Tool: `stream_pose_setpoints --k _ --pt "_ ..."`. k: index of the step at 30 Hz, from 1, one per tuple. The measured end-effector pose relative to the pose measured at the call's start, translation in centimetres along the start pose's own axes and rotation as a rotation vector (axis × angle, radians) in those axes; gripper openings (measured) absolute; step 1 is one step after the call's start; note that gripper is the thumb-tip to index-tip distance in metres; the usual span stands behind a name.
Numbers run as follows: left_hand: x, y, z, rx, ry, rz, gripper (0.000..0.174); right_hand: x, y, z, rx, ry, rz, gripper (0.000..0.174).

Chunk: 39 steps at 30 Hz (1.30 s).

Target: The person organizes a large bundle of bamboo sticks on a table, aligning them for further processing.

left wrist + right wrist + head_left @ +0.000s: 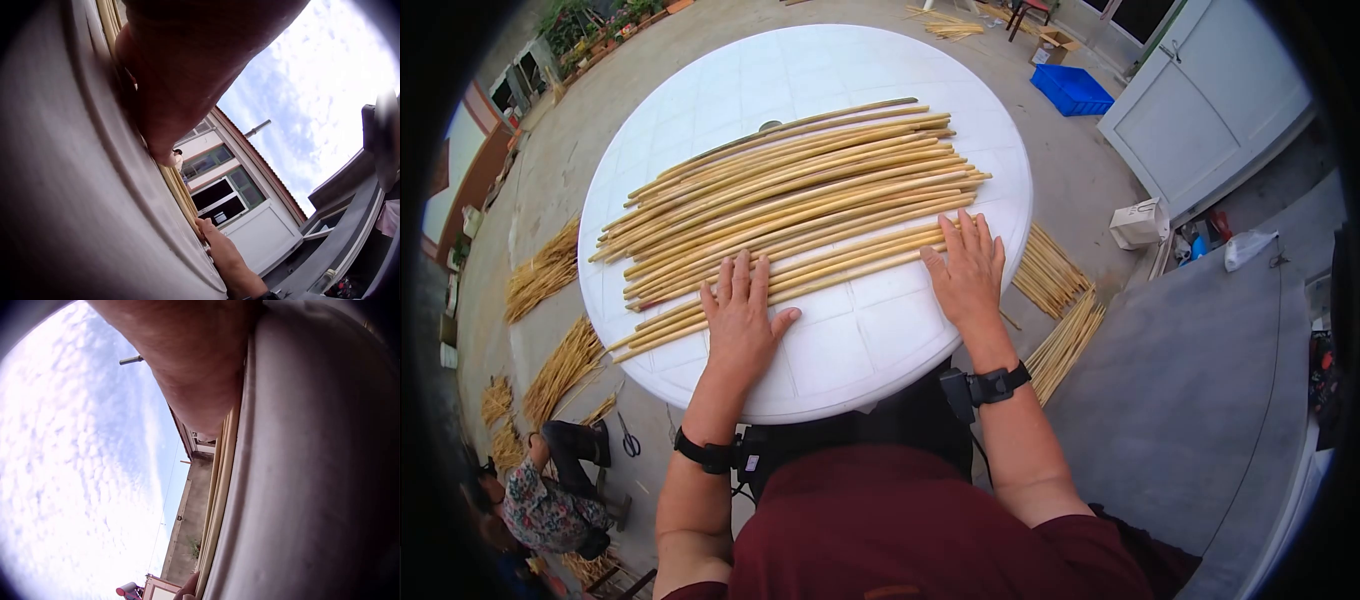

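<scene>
here left hand [740, 318] and right hand [968, 277] press straight fingers on the sticks [800, 190] (blue crate [1072, 90] beyond table [855, 345]).

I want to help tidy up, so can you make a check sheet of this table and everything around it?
Surface: round white table, bare near the person.
Job's things: long pale sticks, lying side by side.
Clutter: scissors and blue crate on the ground.
Hands: left hand and right hand flat on the nearest sticks, fingers straight.
Cables: thin black lead below the right wrist strap.
Surroundings: paved yard, stick bundles, white door, crouching person.
</scene>
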<state>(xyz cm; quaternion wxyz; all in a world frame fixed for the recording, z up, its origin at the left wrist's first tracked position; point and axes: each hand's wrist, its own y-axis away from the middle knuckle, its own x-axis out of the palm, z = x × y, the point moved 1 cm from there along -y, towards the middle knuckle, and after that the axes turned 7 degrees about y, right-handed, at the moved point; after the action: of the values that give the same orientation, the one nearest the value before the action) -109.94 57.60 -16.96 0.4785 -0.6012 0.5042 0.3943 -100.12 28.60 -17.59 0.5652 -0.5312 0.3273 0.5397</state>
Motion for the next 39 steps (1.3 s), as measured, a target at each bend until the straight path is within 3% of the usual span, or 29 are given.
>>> stream_pose_setpoints --k 2,8,14,20,26,29,33,39 --pt "-0.1 0.1 -0.1 -0.003 0.006 -0.006 0.077 0.1 0.0 -0.2 0.012 -0.021 -0.015 0.061" --pt "-0.9 0.2 0.2 0.003 0.132 -0.035 0.074 1.6 -0.2 -1.6 0.053 -0.300 -0.308 0.058" --pt "0.7 0.5 1.2 0.073 0.052 -0.147 0.073 1.5 -1.6 -2.4 0.096 -0.166 -0.181 0.059" --pt "0.2 0.6 1.4 0.067 0.083 -0.114 0.073 0.8 -3.1 -2.0 0.081 -0.036 -0.078 0.052" --pt "0.2 -1.2 1.4 -0.032 0.033 -0.161 0.073 0.4 -3.0 -1.7 0.086 -0.020 -0.059 0.052" --pt "-1.0 -1.9 0.7 -0.143 0.054 -0.068 0.070 0.0 -3.1 -1.4 0.121 -0.026 -0.004 0.054" --pt "0.1 -1.9 1.2 -0.070 -0.051 -0.173 0.068 0.7 -2.9 -1.3 0.045 0.072 -0.040 0.060" --pt "0.2 -1.6 1.6 -0.041 -0.004 -0.186 0.066 0.3 -3.0 -1.0 -0.001 0.021 -0.034 0.059"
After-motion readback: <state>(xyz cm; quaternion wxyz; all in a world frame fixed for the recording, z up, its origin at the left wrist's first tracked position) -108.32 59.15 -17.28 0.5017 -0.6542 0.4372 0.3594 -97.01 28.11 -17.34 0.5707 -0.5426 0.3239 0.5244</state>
